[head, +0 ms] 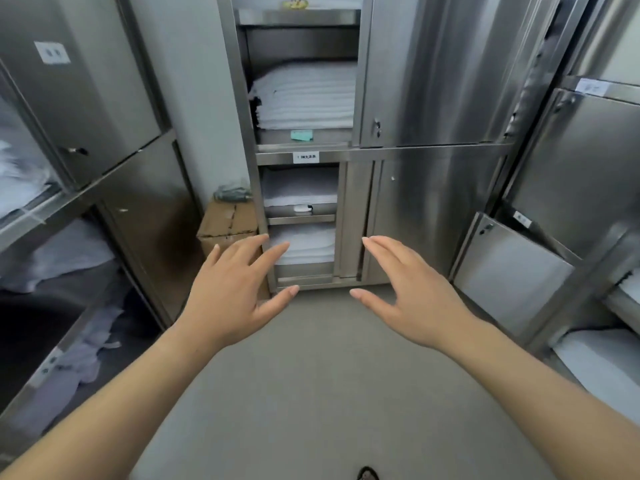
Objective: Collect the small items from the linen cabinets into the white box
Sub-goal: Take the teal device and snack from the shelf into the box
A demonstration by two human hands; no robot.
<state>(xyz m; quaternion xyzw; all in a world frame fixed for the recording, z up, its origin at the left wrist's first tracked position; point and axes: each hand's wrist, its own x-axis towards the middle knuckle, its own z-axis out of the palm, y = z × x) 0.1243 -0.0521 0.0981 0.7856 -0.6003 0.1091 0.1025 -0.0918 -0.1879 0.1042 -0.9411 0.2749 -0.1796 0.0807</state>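
A steel linen cabinet [415, 188] stands ahead with its left bays open, stacked with folded white linen [306, 98]. Small items lie on the shelf edges: a teal tag [301, 135] under the big stack, a small white item [303, 208] on the lower shelf, and a yellow item [294, 3] on the top shelf. My left hand [230, 292] and my right hand [412, 296] are stretched out in front of the lower bay, fingers spread, holding nothing. No white box is in view.
A cardboard box [227, 225] with a grey bundle [232, 194] on top sits on the floor left of the cabinet. Steel cabinets line both sides: the left one [86, 98] shows crumpled linen, the right one [585, 188] has a door ajar. Grey floor [318, 375] runs between them.
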